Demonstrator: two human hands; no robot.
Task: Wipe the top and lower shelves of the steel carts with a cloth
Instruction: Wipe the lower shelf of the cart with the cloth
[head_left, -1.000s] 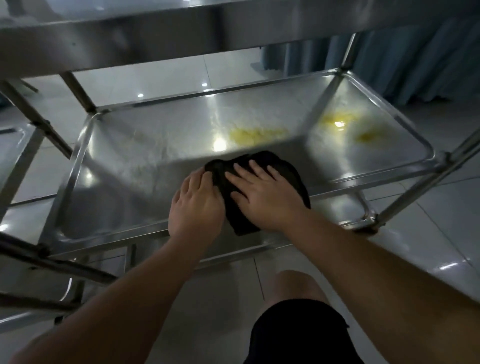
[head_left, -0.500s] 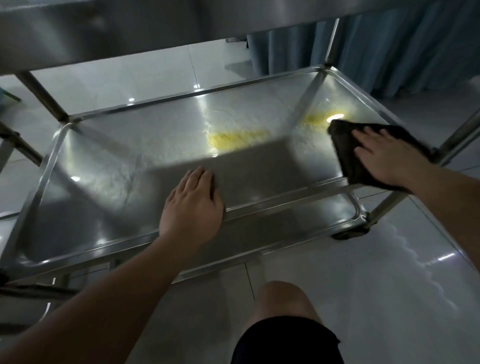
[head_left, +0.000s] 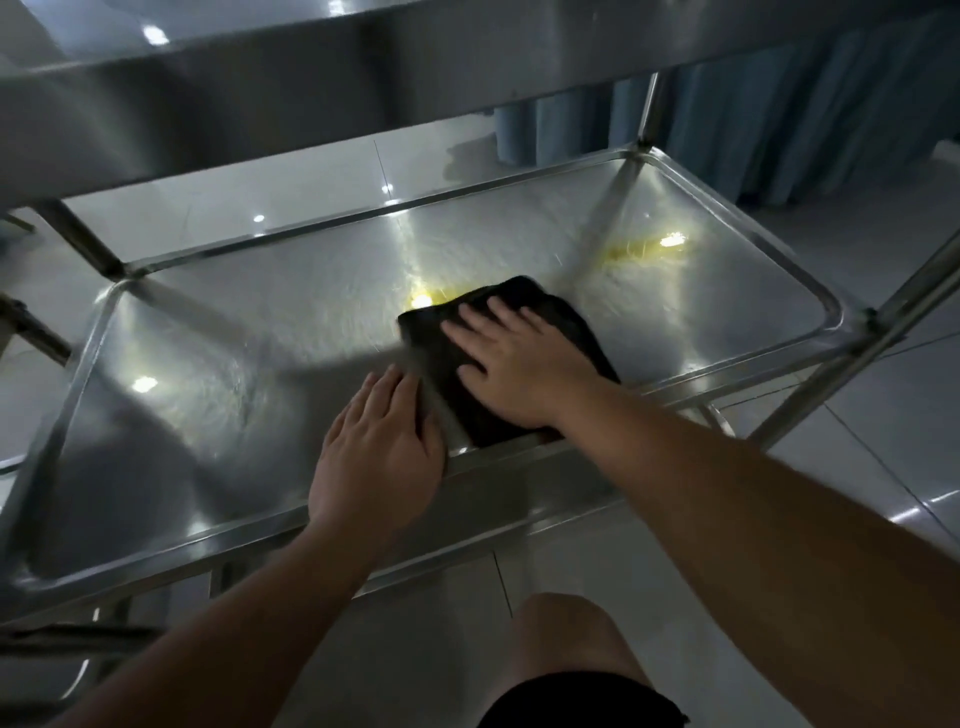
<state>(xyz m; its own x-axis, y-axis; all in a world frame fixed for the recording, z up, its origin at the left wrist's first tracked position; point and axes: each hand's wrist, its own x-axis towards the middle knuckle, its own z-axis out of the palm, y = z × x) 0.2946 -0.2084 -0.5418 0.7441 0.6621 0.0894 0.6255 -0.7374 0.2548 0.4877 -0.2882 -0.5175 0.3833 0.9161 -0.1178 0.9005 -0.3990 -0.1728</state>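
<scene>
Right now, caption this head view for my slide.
Right hand presses a black cloth across the cart's lower steel shelf; left hand rests flat beside it.

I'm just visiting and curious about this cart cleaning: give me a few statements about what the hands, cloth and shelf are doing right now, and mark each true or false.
1. The right hand presses flat on a black cloth. True.
2. The cloth lies on the cart's top shelf. False: it lies on the lower shelf, beneath the top shelf.
3. The left hand grips the cloth. False: it rests open on the shelf beside the cloth.
4. A yellow smear shows toward the shelf's far right corner. True.
5. The cloth covers that smear. False: the cloth lies apart from it, nearer the person.
</scene>
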